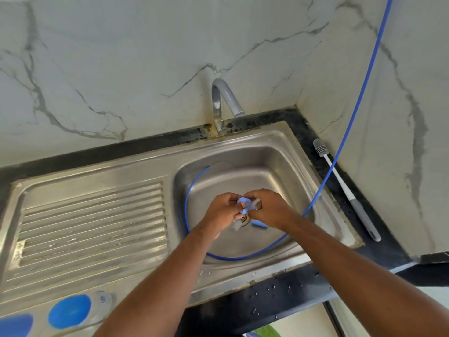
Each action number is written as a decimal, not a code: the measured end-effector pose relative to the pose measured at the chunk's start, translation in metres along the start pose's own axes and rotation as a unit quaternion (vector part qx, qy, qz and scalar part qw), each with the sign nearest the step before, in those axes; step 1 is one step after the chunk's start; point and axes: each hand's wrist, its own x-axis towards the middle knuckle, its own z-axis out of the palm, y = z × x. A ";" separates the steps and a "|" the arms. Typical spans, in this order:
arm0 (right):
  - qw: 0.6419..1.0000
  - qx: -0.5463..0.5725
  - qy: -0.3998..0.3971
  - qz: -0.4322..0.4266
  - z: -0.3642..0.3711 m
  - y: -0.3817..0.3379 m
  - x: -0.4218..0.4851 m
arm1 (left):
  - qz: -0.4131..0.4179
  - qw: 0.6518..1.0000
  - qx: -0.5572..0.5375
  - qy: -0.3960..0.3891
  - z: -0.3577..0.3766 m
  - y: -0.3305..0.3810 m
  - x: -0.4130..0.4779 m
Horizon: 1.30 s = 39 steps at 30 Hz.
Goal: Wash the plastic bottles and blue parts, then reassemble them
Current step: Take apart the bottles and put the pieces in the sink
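as left hand (222, 211) and right hand (273, 207) pinch one rounded blue part (243, 202), steel sink (279, 152) lies beneath.

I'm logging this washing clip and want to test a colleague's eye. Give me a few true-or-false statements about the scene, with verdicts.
1. The left hand and the right hand both pinch a small blue part over the sink basin. True.
2. The bottle brush lies inside the basin. False: it lies on the dark counter, to the right of the sink.
3. A blue hose loops round the basin floor. True.
4. Water streams from the tap. False: no stream shows at its spout.
5. The blue-capped bottle sits beside the brush. False: it sits on the drainboard, at the lower left.
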 end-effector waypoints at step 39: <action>0.988 0.075 0.122 0.058 0.017 -0.030 -0.034 | 0.086 0.991 0.100 0.012 0.006 0.010 -0.046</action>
